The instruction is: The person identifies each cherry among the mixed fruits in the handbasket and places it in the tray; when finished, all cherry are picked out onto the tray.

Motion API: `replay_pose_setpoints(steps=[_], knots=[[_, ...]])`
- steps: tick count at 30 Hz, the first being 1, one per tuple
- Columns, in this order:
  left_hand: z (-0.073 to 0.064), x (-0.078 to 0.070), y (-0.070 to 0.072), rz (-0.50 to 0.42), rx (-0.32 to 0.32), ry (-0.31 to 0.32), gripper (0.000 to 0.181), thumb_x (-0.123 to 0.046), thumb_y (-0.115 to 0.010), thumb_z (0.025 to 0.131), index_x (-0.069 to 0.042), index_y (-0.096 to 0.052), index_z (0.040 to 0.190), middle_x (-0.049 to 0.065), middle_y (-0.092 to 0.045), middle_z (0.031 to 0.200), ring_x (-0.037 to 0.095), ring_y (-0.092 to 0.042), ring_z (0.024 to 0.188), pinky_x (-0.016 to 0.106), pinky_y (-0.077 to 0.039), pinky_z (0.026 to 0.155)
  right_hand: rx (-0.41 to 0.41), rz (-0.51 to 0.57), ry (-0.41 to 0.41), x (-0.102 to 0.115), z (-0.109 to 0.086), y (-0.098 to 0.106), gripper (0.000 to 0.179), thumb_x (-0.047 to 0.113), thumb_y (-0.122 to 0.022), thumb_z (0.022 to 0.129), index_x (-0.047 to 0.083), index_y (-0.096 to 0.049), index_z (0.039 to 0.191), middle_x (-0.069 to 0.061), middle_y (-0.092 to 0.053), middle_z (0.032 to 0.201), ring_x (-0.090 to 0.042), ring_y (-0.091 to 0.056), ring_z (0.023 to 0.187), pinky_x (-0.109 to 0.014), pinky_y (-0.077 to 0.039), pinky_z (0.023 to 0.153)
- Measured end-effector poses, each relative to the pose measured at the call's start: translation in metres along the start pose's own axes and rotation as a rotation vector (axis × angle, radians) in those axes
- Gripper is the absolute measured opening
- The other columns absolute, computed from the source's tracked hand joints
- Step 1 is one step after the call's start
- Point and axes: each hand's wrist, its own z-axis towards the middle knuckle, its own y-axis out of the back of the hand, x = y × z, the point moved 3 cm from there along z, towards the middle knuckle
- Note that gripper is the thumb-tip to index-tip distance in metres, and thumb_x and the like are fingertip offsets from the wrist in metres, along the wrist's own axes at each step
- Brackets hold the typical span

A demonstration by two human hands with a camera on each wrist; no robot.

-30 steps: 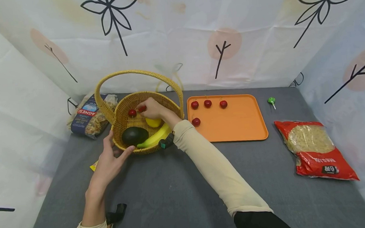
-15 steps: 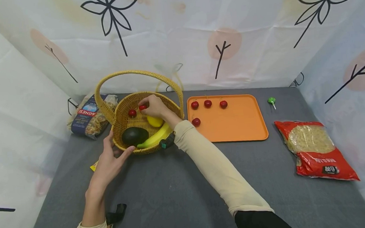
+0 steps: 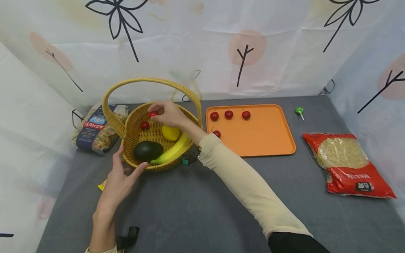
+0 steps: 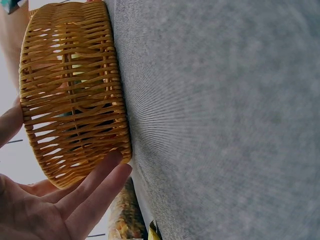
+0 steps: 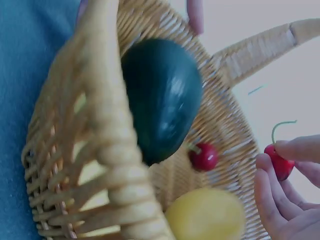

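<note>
The yellow wicker basket [image 3: 138,164] holds a dark green avocado [image 3: 148,151], a banana [image 3: 172,150], a yellow lemon [image 3: 171,133] and one loose cherry [image 3: 144,125]. With thumb and fingertips, my right hand [image 3: 170,114] pinches another cherry [image 5: 281,162] by its body, its green stem pointing up in the right wrist view. That cherry is in the air near the basket's far side. My left hand [image 3: 119,184] rests against the near-left outside of the basket, thumb at the rim and fingers extended along the woven wall [image 4: 75,100].
Several cherries [image 3: 228,115] lie on the orange tray [image 3: 256,138] right of the basket. A pasta bag [image 3: 97,130] stands behind at left. A green lollipop [image 3: 299,112] and a red bag [image 3: 350,165] lie on the right. A yellow packet [image 3: 102,185] shows beside my left hand.
My right hand has lifted the pinched cherry slightly, up and away from the cherry and lemon in the basket. The left hand stays at the basket. The head view has shifted a little.
</note>
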Motion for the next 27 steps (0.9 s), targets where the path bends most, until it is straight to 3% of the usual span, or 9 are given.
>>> replay_pose_setpoints(steps=[4,10,14,19,24,27], knots=[[-0.001,0.000,0.000,-0.005,0.001,0.000,0.113,-0.058,-0.062,0.107,-0.014,0.018,0.173,0.034,-0.009,0.179,0.059,-0.049,0.147,0.069,-0.054,0.108,0.040,0.034,0.034,0.014,-0.012,0.005,0.030,0.015,-0.069,0.107,0.006,-0.072,0.136,-0.013,-0.072,0.139,-0.027,-0.068,0.127,-0.033,-0.059,0.100],[-0.001,-0.001,0.001,-0.002,-0.007,0.003,0.113,-0.060,-0.062,0.106,-0.015,0.018,0.173,0.034,-0.010,0.179,0.058,-0.048,0.148,0.070,-0.051,0.111,0.163,0.006,0.177,0.033,-0.045,0.023,0.033,0.016,-0.073,0.104,0.005,-0.072,0.136,-0.011,-0.070,0.140,-0.022,-0.070,0.125,-0.033,-0.059,0.107],[0.000,-0.002,0.002,0.002,-0.015,0.007,0.113,-0.061,-0.061,0.106,-0.016,0.018,0.173,0.033,-0.011,0.179,0.058,-0.048,0.148,0.071,-0.051,0.111,0.224,0.042,0.236,0.038,-0.073,0.041,0.032,0.015,-0.077,0.101,0.007,-0.073,0.132,-0.010,-0.069,0.139,-0.020,-0.076,0.104,-0.031,-0.062,0.095],[-0.001,-0.002,0.001,-0.002,-0.012,0.001,0.114,-0.062,-0.061,0.106,-0.016,0.018,0.173,0.032,-0.010,0.180,0.058,-0.049,0.147,0.070,-0.053,0.109,0.252,0.133,0.299,0.035,-0.111,0.067,0.029,0.007,-0.080,0.097,0.004,-0.073,0.125,-0.014,-0.072,0.124,-0.023,-0.070,0.083,-0.030,-0.061,0.081],[-0.002,-0.001,0.001,-0.001,-0.007,-0.001,0.115,-0.063,-0.062,0.105,-0.016,0.019,0.173,0.032,-0.008,0.180,0.058,-0.049,0.147,0.069,-0.053,0.108,0.228,0.149,0.354,0.021,-0.146,0.095,0.026,-0.004,-0.080,0.095,0.000,-0.071,0.119,-0.014,-0.068,0.121,-0.026,-0.068,0.087,-0.032,-0.062,0.083],[-0.001,0.000,0.000,-0.001,-0.004,-0.003,0.115,-0.062,-0.062,0.105,-0.016,0.019,0.173,0.032,-0.008,0.180,0.058,-0.049,0.147,0.069,-0.053,0.108,0.198,0.150,0.323,0.006,-0.165,0.112,0.028,-0.007,-0.077,0.096,-0.002,-0.070,0.122,-0.018,-0.066,0.125,-0.024,-0.072,0.092,-0.034,-0.064,0.088]])
